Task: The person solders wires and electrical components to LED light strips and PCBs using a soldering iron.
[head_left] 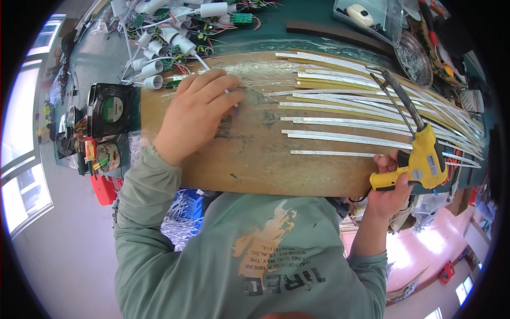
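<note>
My left hand (196, 111) lies over the left part of a brown board (249, 170), fingers bent and closed around a thin white cable (202, 62). The cable's short end shows beyond the fingertips. At the right edge of the board my right hand (390, 199) grips a yellow soldering gun (425, 154) by its handle. The gun's metal tip and thin feed tube point up and to the left, above a fan of narrow white LED strips (345, 139). The strips' left ends lie apart in rows on the board; their right ends bunch together.
White plastic lamp bases (183, 43) with green circuit boards (243, 18) and red wires are heaped at the far left. A black fan (111, 109) stands left of the board. Far right are a clear plastic box (390, 26), a dark bar (334, 31) and a metal dish (414, 58).
</note>
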A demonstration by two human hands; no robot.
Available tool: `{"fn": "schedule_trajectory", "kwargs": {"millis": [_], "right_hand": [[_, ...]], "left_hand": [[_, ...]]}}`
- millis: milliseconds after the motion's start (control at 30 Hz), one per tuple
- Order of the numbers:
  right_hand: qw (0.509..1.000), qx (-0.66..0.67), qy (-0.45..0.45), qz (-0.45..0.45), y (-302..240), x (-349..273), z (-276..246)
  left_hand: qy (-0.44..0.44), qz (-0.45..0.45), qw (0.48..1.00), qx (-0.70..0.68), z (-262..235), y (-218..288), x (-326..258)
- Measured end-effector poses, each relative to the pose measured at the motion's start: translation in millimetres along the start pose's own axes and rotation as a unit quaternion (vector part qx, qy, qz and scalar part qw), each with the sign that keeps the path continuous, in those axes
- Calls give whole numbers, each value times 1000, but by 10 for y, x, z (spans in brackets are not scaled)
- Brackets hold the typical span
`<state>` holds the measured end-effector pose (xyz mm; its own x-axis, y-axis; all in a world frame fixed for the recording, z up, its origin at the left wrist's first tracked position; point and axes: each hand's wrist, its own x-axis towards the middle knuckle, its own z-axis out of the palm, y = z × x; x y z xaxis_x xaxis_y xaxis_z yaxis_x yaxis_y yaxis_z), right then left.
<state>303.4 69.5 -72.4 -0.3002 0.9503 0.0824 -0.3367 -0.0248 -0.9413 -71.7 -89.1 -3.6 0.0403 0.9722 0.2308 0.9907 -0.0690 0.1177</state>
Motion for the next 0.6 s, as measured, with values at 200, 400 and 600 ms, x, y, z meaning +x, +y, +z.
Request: {"fn": "schedule_trajectory", "kwargs": {"millis": [200, 400, 600], "right_hand": [[1000, 17, 7, 1, 22, -1, -32], [999, -12, -36, 3, 11, 2, -11], [999, -3, -42, -11, 33, 18, -21]], "left_hand": [[-37, -10, 999, -38, 19, -60, -174], [-92, 5, 995, -23, -84, -76, -246], [-124, 65, 990, 31, -157, -134, -174]]}}
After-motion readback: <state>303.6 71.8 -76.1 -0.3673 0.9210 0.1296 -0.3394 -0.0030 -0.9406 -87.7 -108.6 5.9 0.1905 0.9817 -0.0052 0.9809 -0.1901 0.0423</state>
